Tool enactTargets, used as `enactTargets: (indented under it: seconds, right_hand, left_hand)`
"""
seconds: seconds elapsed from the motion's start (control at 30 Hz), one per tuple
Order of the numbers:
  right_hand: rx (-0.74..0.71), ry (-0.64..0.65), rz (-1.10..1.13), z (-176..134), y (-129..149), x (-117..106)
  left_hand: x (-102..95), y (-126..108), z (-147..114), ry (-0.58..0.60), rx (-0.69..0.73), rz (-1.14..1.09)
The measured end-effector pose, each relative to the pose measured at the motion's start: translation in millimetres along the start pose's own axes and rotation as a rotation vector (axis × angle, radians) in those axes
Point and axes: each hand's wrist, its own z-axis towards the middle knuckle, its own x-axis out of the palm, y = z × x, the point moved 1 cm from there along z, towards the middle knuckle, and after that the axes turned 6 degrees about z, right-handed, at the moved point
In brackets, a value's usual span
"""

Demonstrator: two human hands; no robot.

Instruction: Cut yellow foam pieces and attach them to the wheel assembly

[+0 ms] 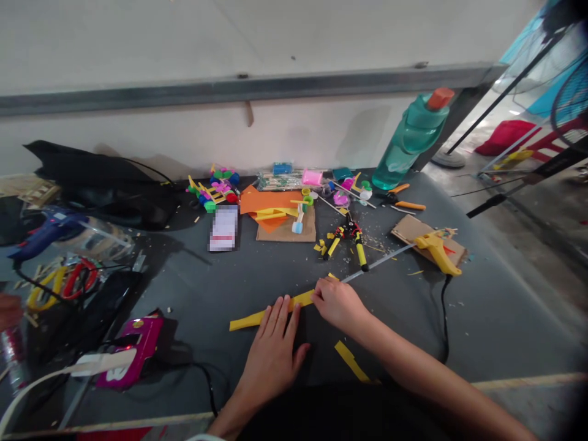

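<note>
Strips of yellow foam are partly cut: your left hand (271,352) lies flat, fingers spread, on the long yellow strip (269,311) at lower centre, your right hand (337,303) closed around its end. One cut strip (350,360) lies loose below (the yellow glue gun (436,250) rests unused at right), so gluing seems still ahead.

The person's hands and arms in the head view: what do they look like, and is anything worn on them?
Both are bare. The left hand and the right hand show no glove, ring, watch or bracelet. No sleeve covers either forearm as far as the picture shows. The fingers are slim, and the nails look short and unpainted, though they are small in the picture.
</note>
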Motion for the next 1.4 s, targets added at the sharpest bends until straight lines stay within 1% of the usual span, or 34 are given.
enactTargets:
  seconds: [0.17, 0.23, 0.33, 0.43, 0.5, 0.57, 0.63, 0.83, 1.07, 1.23, 1.4]
  right_hand:
    - [0.020, -0.003, -0.013, 0, 4, 1]
    - [0.016, -0.024, -0.018, -2, 4, 1]
    - [-0.007, -0.127, -0.020, -12, -3, 1]
    - [-0.090, -0.221, 0.006, -30, -12, 0]
    - [-0.193, -0.198, 0.004, -43, -15, 1]
    - [-0.293, -0.128, -0.036, -53, -14, 3]
    - [-0.332, -0.074, -0.092, -59, -10, 6]
    - [-0.250, -0.033, -0.201, -58, 1, 11]
    - [-0.196, -0.047, -0.245, -61, -4, 10]
    - [-0.208, -0.045, -0.214, -61, 1, 7]
    - [-0.250, -0.003, -0.222, -61, 9, 10]
  left_hand:
    - [-0.1, -1, 0, 0.020, -0.011, 0.000]
    - [-0.5, -1, 1, 0.021, -0.011, -0.004]
    - [-1.7, -1, 1, 0.026, -0.005, -0.007]
    - [-2.8, -1, 1, 0.037, 0.002, -0.011]
    - [-3.2, -1, 1, 0.046, 0.001, -0.013]
    - [-3.8, -1, 1, 0.050, -0.004, -0.015]
    - [-4.7, -1, 1, 0.048, -0.006, -0.024]
    - [-7.1, -1, 1, 0.040, -0.005, -0.028]
    - [-5.9, -2, 0, 0.028, -0.017, -0.031]
    - [-5.1, -1, 1, 0.020, -0.024, -0.044]
    - [-7.3, -2, 1, 0.034, -0.022, -0.064]
